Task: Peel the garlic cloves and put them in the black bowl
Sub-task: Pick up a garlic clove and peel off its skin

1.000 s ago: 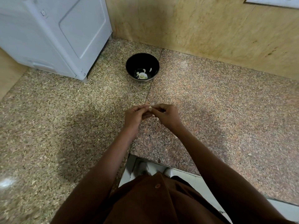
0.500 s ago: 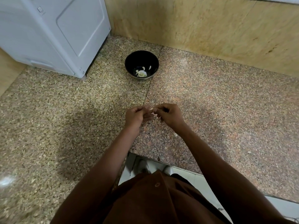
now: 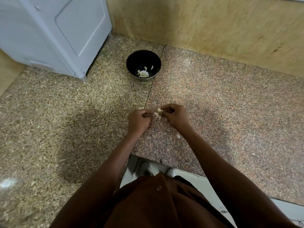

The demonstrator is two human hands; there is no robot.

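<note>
Though curled fingers (image 3: 166, 111) hide most, a garlic clove (image 3: 159, 110) shows.

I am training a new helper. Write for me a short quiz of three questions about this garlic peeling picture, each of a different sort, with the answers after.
1. True or false: the black bowl already holds some pale pieces.
2. Multiple choice: where is the garlic clove? A) pinched at the right hand fingertips B) lying in the bowl C) on the white appliance
3. Fill in: the left hand works beside the right hand, over the ____ countertop.

Key: 1. true 2. A 3. granite (speckled stone)
</note>
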